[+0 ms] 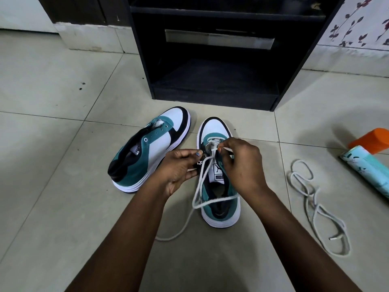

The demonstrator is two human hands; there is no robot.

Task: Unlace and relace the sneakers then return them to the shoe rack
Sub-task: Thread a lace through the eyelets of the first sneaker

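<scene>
Pinching lace (202,171), both hands' fingers (221,149), sneaker (219,199) toe pointing toward rack (214,85).

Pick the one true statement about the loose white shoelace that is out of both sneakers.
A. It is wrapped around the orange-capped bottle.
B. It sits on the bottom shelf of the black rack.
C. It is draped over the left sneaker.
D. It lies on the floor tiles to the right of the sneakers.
D: the loose shoelace lies tangled on the floor tiles, right of the sneaker being laced and apart from the orange-capped bottle.
</scene>
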